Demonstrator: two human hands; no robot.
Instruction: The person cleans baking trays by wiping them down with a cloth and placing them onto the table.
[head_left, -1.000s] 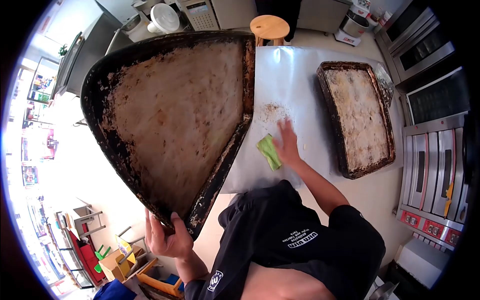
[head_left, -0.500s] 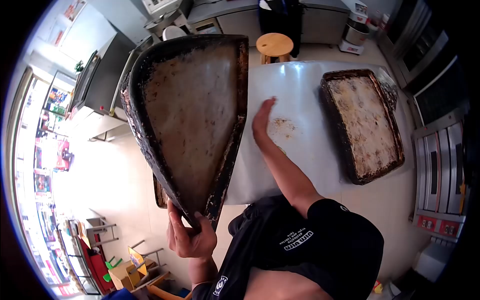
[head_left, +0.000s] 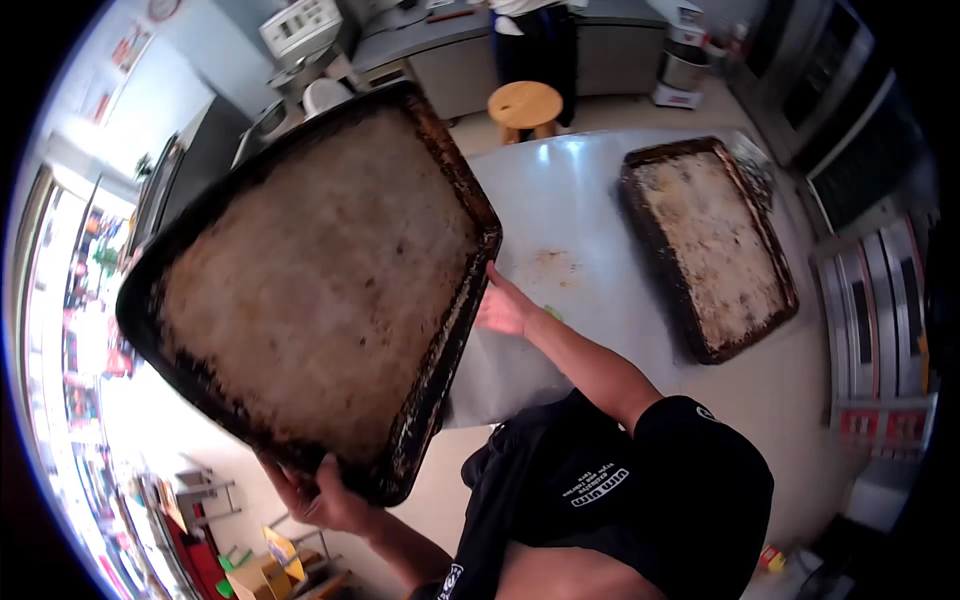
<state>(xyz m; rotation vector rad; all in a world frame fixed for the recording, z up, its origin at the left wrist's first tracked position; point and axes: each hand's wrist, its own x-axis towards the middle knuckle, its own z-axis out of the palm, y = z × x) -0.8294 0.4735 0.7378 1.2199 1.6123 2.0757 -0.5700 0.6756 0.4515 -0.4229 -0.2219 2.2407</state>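
A large baking tray, dark-rimmed with a browned, worn inside, is held up tilted at the left, its inside facing me. My left hand grips its lower edge, thumb over the rim and fingers partly hidden underneath. At the tray's right side, my right hand is against the edge with the thumb at the rim; its other fingers are partly hidden behind the tray. A second baking tray, similarly stained, lies on the right part of the metal table.
Brown crumbs are scattered on the table. Beyond it are a round wooden stool and a standing person by a grey counter. A metal oven-like cabinet stands at the right. Boxes are at the lower left.
The held tray has swung down and left, turning its inside more fully toward me. My right hand has moved from above the table to the tray's right edge.
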